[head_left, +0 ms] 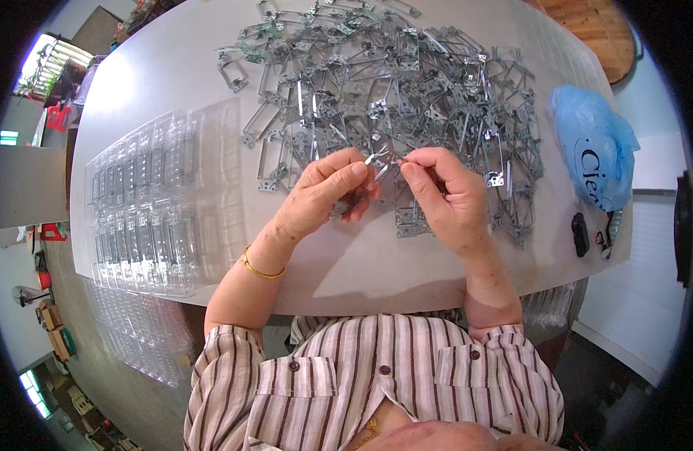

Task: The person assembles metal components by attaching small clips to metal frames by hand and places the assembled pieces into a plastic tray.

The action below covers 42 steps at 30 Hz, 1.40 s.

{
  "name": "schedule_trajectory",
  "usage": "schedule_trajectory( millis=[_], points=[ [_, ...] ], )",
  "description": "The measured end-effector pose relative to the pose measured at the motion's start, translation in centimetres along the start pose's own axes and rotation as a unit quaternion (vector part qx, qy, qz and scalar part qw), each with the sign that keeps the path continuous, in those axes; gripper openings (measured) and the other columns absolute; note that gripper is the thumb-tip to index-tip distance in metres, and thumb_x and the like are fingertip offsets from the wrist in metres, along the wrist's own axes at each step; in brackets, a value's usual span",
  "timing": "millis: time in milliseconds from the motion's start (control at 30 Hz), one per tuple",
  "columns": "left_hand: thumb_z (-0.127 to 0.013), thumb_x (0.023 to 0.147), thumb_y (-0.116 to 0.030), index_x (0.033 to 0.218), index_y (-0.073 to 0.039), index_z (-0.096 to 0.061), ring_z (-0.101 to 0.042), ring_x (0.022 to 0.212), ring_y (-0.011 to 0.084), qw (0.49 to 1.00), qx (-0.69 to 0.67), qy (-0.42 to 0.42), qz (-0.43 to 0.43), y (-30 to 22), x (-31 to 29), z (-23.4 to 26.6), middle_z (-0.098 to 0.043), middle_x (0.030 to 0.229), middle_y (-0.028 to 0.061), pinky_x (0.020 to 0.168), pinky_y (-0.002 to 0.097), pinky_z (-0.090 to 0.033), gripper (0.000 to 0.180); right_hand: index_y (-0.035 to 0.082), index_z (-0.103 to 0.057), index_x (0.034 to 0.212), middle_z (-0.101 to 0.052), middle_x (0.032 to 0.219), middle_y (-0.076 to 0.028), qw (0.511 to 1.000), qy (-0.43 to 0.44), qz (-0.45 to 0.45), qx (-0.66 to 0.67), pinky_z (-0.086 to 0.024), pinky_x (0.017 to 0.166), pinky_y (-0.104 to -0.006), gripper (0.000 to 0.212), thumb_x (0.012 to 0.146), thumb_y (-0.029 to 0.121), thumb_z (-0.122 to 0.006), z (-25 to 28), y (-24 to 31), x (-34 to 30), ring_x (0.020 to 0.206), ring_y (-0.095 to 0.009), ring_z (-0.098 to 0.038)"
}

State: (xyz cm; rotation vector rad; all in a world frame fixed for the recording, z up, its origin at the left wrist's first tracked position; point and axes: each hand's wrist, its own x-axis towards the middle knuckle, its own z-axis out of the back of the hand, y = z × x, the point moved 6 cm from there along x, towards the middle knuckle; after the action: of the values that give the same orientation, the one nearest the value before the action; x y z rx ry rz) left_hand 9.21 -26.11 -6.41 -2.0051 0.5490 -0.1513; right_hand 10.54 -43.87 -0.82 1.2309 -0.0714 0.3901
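Note:
My left hand (333,186) is closed on a small metal bracket (377,156), its thumb and forefinger pinching the piece near the tips. Facing it, my right hand (445,192) pinches with thumb and forefinger at the other side of the same piece. Whether the right fingers hold a separate part is too small to make out. Just beyond both hands spreads a large heap of thin metal brackets (339,98), tangled together. To the left lies a clear plastic tray (218,150) with rows of similar metal brackets (147,240) in its slots.
A blue plastic bag (593,143) stands at the table's right side, with a small black object (580,234) in front of it. More clear trays (140,331) are stacked below the table's left edge. A wooden round top (598,34) is at the far right.

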Motion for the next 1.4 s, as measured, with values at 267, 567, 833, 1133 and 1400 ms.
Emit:
schedule_trajectory(
  millis=[267, 567, 833, 1133, 1400],
  points=[
    [-0.052, 0.106, -0.03, 0.092, -0.003, -0.06, -0.057, 0.061, 0.0118, 0.998, 0.068, -0.008, -0.008, 0.0, -0.2, 0.0, -0.064, 0.087, 0.0088, 0.049, 0.0239, -0.039, 0.031, 0.004, -0.066, 0.099, -0.061, 0.07, 0.0, 1.0, 0.014, -0.016, -0.013, -0.042, 0.053, -0.0235, 0.007, 0.095, 0.008, -0.068, -0.4, 0.5, -0.1, 0.06, -0.004, -0.052],
    [-0.054, 0.106, -0.023, 0.099, 0.0, -0.063, -0.051, 0.062, 0.0061, 0.983, 0.178, -0.02, -0.037, -0.6, -0.5, 0.0, -0.061, 0.082, 0.0007, 0.051, 0.0216, -0.039, 0.026, 0.004, -0.065, 0.097, -0.062, 0.071, -0.002, 0.999, 0.021, -0.021, -0.023, -0.044, 0.053, -0.0246, 0.007, 0.095, 0.009, -0.068, -0.3, 0.4, -0.1, 0.059, -0.005, -0.053],
    [-0.06, 0.103, -0.024, 0.091, -0.005, -0.065, -0.045, 0.063, 0.0036, 0.978, 0.197, -0.062, -0.025, -1.2, -0.7, 0.0, -0.053, 0.071, -0.005, 0.056, 0.0219, -0.038, 0.023, 0.003, -0.059, 0.103, -0.061, 0.07, -0.002, 0.998, 0.046, -0.042, -0.002, -0.043, 0.055, -0.023, 0.013, 0.097, 0.01, -0.067, -0.6, 0.7, 0.0, 0.061, -0.004, -0.052],
    [-0.059, 0.102, -0.019, 0.094, -0.002, -0.063, -0.046, 0.066, 0.0045, 0.96, 0.269, 0.0, -0.076, -1.2, -0.5, -0.8, -0.052, 0.078, -0.0035, 0.056, 0.0225, -0.037, 0.02, 0.002, -0.056, 0.108, -0.056, 0.062, 0.0, 0.97, 0.094, -0.168, 0.148, -0.038, 0.05, -0.0226, 0.021, 0.101, 0.02, -0.063, -1.0, -0.3, -0.2, 0.054, -0.005, -0.048],
    [-0.063, 0.096, -0.01, 0.089, 0.001, -0.062, -0.05, 0.069, 0.016, 0.905, 0.391, 0.03, -0.166, -1.7, -0.3, -1.5, -0.053, 0.079, 0.0057, 0.061, 0.033, -0.041, 0.013, 0.003, -0.056, 0.11, -0.056, 0.062, 0.001, 0.945, 0.151, -0.234, 0.173, -0.038, 0.046, -0.0214, 0.026, 0.104, 0.027, -0.058, -1.5, -1.4, -0.4, 0.051, -0.005, -0.049]
  ],
)
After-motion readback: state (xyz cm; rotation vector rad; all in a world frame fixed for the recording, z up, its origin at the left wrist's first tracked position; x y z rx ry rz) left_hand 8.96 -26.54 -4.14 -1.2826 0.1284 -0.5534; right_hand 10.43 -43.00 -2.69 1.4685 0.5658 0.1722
